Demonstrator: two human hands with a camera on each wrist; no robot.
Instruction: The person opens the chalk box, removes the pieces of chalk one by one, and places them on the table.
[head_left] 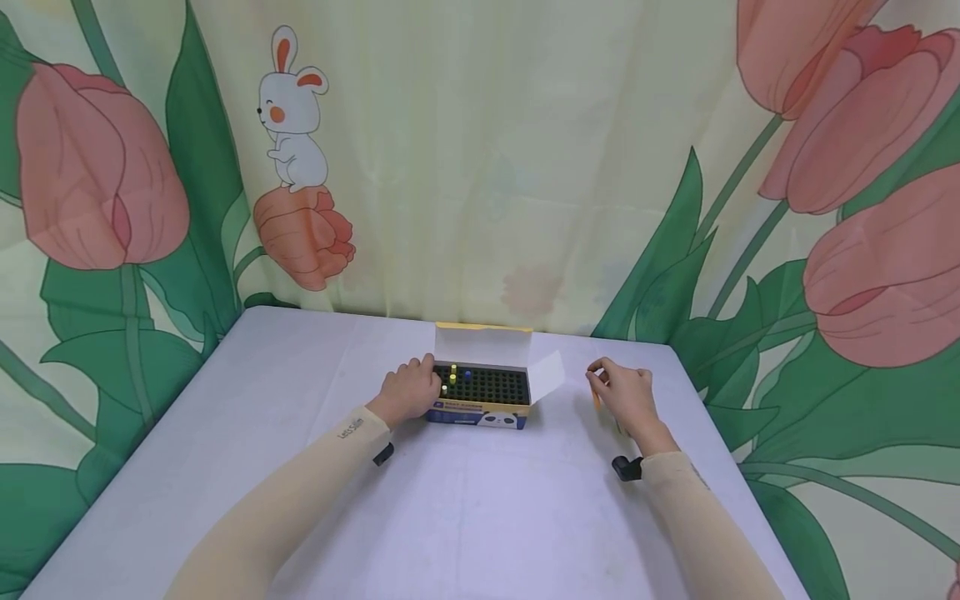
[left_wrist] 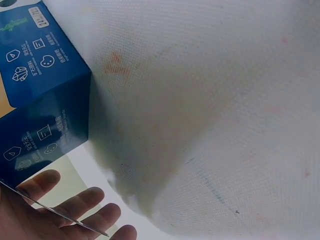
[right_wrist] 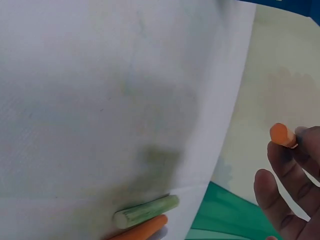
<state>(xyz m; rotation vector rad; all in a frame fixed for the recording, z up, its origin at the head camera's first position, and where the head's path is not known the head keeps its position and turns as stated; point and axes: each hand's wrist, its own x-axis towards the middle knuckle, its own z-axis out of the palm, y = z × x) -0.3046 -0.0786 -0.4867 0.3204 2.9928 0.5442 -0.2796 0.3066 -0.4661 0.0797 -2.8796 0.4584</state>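
Observation:
A blue and yellow cardboard box [head_left: 468, 412] with a panda print stands with its lid up, showing a dark rack of holes. Yellow crayons [head_left: 453, 375], a blue crayon [head_left: 468, 377] and a whitish one stand towards its left end. My left hand [head_left: 408, 388] holds the box at its left end; the left wrist view shows its fingers [left_wrist: 80, 200] past a thin flap edge. Right of the box, my right hand [head_left: 624, 398] pinches an orange crayon [right_wrist: 283, 135] between thumb and fingertips above the table. Its other fingers are spread loosely.
On the table under the right hand lie a green crayon [right_wrist: 150, 210] and another orange crayon [right_wrist: 142, 231], side by side. The box's white right flap [head_left: 546, 377] sticks out towards the right hand. A flowered curtain [head_left: 480, 167] hangs behind the white-covered table [head_left: 480, 508].

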